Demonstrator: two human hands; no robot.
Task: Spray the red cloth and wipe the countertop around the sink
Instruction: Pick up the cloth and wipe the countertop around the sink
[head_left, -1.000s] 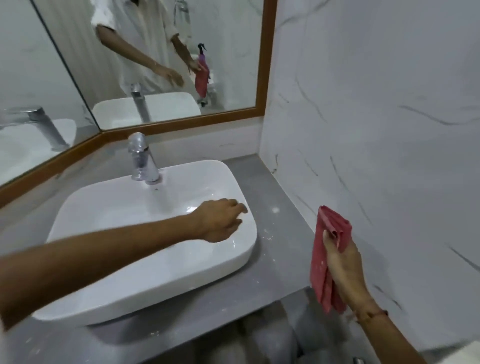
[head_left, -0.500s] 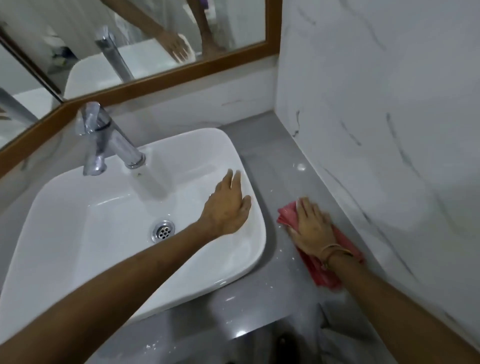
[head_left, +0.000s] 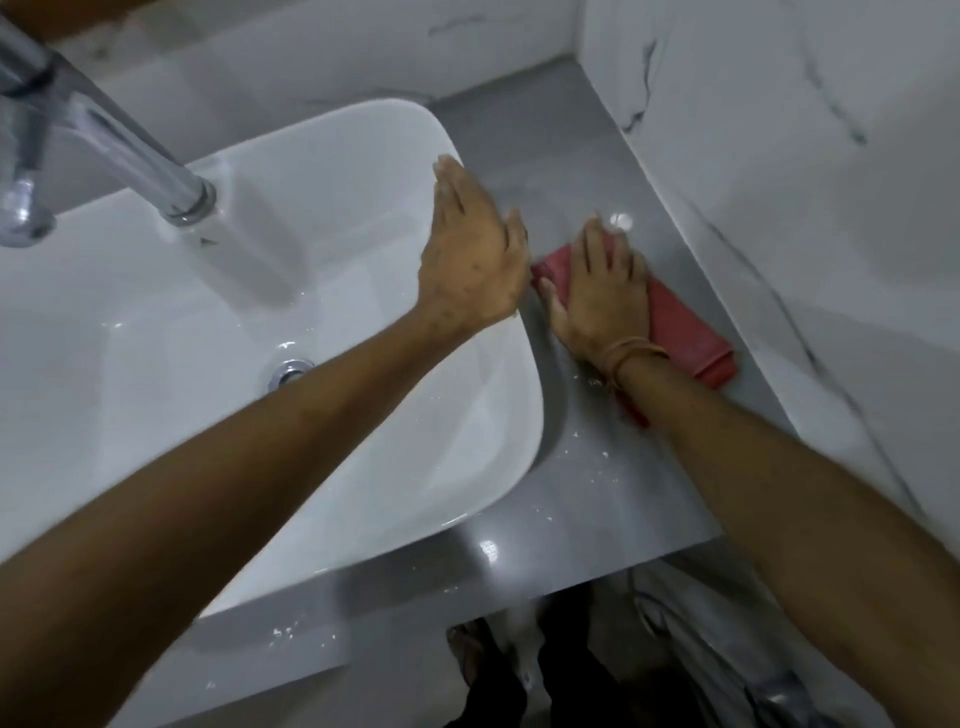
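Note:
The red cloth (head_left: 685, 332) lies flat on the grey countertop (head_left: 613, 493) to the right of the white sink (head_left: 363, 218). My right hand (head_left: 597, 296) presses down on the cloth with fingers spread, covering its left part. My left hand (head_left: 472, 254) rests flat on the sink's right rim, fingers straight and holding nothing. No spray bottle is in view.
A chrome tap (head_left: 104, 150) leans over the basin at the upper left, with the drain (head_left: 291, 371) below it. A white marble wall (head_left: 805, 182) bounds the counter on the right and behind. White specks dot the counter near its front edge (head_left: 519, 587).
The right hand brought the hanging cloth down onto the counter and has slid it farther back along the sink. The left hand shifted to the sink's right rim. The view tilted downward.

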